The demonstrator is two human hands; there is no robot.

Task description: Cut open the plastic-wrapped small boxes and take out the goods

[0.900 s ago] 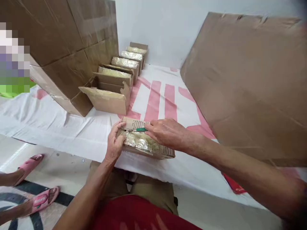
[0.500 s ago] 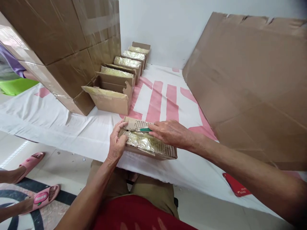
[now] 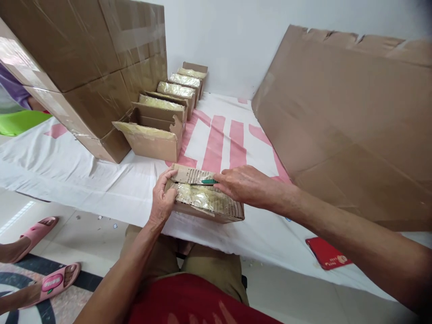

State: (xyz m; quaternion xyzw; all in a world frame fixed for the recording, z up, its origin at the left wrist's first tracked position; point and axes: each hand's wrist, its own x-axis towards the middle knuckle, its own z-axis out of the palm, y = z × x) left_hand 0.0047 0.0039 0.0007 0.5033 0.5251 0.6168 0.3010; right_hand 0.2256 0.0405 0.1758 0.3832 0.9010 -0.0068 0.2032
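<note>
Both your hands work the small carton at centre frame: left hand grips its left end, right hand pinches a green-handled knife, apparently mid-slit along the far flap seam; keep the blade shallow.

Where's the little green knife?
Near the middle of the head view, the right hand holds the green knife against the small cardboard box, which the left hand grips.

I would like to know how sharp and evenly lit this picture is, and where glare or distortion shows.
Head view: soft, even light; the small box between the left hand and the right hand with the green-handled cutter is sharp; glare on its glossy wrap and on the taped large carton; wide-angle stretch and blur at the edges, notably the right forearm.
</note>
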